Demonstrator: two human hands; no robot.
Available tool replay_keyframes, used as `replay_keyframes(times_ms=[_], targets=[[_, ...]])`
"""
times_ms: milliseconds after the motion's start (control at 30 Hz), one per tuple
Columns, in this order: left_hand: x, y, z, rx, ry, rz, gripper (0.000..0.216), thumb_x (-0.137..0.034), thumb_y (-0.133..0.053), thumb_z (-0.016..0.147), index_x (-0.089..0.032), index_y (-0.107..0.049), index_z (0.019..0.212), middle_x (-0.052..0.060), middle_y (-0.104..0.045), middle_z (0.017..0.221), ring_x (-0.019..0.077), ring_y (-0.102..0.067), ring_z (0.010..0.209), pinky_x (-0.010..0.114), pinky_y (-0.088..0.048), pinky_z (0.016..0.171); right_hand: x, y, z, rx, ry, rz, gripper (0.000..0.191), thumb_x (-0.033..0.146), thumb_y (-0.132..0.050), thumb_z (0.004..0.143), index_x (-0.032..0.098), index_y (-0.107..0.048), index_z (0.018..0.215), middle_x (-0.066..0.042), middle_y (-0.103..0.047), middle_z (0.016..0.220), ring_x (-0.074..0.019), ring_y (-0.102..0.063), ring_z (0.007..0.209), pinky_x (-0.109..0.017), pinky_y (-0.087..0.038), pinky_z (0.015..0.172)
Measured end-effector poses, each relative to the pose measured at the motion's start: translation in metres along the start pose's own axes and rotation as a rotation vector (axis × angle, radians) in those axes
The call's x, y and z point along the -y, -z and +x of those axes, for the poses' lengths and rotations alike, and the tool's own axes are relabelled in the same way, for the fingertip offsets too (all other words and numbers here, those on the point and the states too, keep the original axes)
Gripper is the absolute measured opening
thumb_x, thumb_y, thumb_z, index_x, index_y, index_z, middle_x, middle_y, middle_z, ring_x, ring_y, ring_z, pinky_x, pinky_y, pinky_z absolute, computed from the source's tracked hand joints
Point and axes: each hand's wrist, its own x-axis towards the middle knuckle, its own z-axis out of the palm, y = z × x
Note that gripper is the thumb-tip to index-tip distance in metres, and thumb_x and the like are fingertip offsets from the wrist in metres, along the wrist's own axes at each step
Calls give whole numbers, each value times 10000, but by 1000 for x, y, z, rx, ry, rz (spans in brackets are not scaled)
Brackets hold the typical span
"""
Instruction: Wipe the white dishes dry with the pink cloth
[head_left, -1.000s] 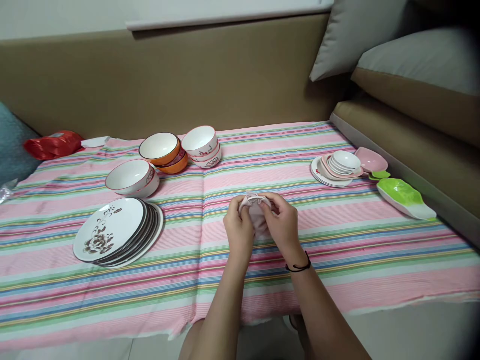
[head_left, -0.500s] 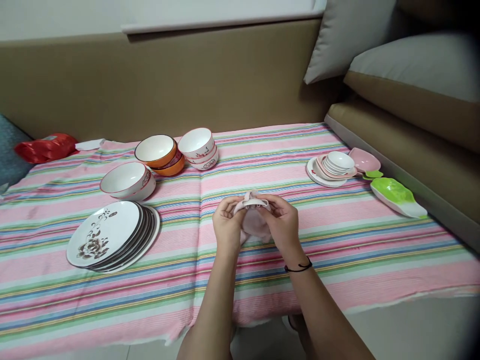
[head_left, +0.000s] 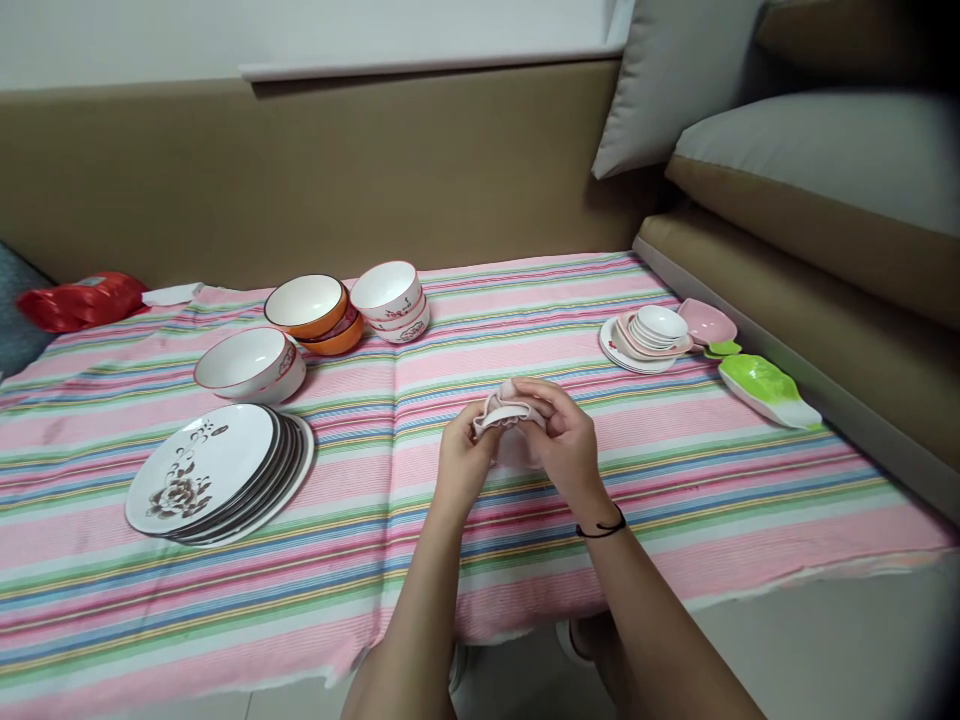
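Note:
A small, thin pale pink cloth piece (head_left: 517,452) with a thicker, rolled-looking edge is held in front of me, above the striped cover. My left hand (head_left: 461,452) pinches its left side, thumb on the near side of the edge. On the right side, my right hand (head_left: 568,440) grips the same edge, its fingers curled behind and the thumb in front. The edge is bunched between both hands. What kind of cloth item it is, I cannot make out. A black cord bracelet (head_left: 602,524) circles my right wrist.
Left on the striped cover (head_left: 420,500) are stacked plates (head_left: 225,470), white bowls (head_left: 244,362) and orange bowls (head_left: 306,305), with more white bowls (head_left: 388,292) behind. Small dishes (head_left: 656,330), a pink dish (head_left: 707,320) and a green leaf-shaped dish (head_left: 765,385) lie right, beside the sofa cushions (head_left: 817,150).
The cloth's edge has bunched and folded more between my fingers, and my hands have drawn slightly closer together. The surroundings have shifted a little left in view.

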Motion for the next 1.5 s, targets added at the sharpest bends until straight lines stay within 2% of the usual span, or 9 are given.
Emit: replay_keyframes(times_ms=[200, 333, 567, 733, 867, 1067, 1233, 1300, 1500], targets=[[-2, 0, 0, -50, -98, 43, 141, -171, -556, 728, -175, -637, 844, -14, -608, 717, 128, -530, 660, 210, -412, 590, -3, 5, -1, -167, 64, -264, 141, 196, -672, 737, 214, -655, 876, -50, -598, 966, -192, -599, 914, -329, -525, 793], [-4, 6, -1, -18, -216, 176, 266, -91, -463, 728, -187, -651, 890, 5, -658, 821, 139, -570, 742, 217, -433, 637, -4, 6, -4, -48, 36, -364, 43, 191, -616, 775, 201, -657, 768, -19, -637, 778, -175, -603, 756, -292, -485, 682], [-1, 6, -6, -138, -331, 349, 260, -87, -504, 732, -196, -704, 858, 20, -678, 811, 146, -584, 720, 224, -437, 622, -8, 3, -6, 0, 56, -280, 111, 172, -574, 790, 190, -662, 856, -29, -669, 829, -176, -621, 773, -277, -480, 684], [-2, 8, -7, -236, -246, 472, 103, -177, -585, 759, -183, -686, 778, -21, -617, 659, 116, -507, 594, 202, -378, 557, -6, 1, -7, -9, -8, -236, 121, 175, -578, 786, 188, -658, 876, -27, -678, 852, -163, -619, 779, -258, -476, 696], [-4, 10, -6, -207, -202, 624, 191, -285, -536, 837, -173, -639, 722, -29, -551, 562, 106, -455, 520, 207, -333, 533, -3, -2, -7, -20, -65, -314, 114, 281, -598, 812, 174, -632, 793, 23, -567, 639, -108, -496, 579, -215, -386, 549], [-2, 4, -6, -27, -239, 596, 297, -87, -357, 811, -181, -576, 988, 31, -644, 805, 150, -565, 684, 232, -402, 615, -8, -1, -7, -16, -70, -524, 367, 327, -505, 865, 191, -374, 551, 68, -271, 476, -82, -277, 462, -230, -223, 471], [-1, 2, -3, 37, -312, 577, 397, -25, -346, 737, -184, -560, 1031, 68, -649, 1003, 171, -586, 889, 265, -439, 760, -9, -2, -8, 76, 7, -555, 193, 184, -376, 859, 178, -568, 873, 14, -501, 622, -131, -430, 554, -235, -322, 545], [-2, 3, -3, 32, -256, 647, 323, -59, -350, 790, -190, -560, 998, 62, -657, 953, 172, -595, 841, 255, -428, 712, -9, -3, -9, 86, 15, -543, 226, 180, -366, 861, 173, -574, 947, -6, -552, 689, -139, -467, 597, -233, -346, 573], [-4, 1, -3, 105, 38, 1110, 248, -323, -326, 947, -190, -535, 966, 56, -644, 696, 227, -605, 651, 262, -283, 523, -9, 3, -10, 16, -13, -737, 320, 304, -444, 882, 197, -417, 582, 44, -360, 479, -105, -298, 457, -237, -220, 492]])
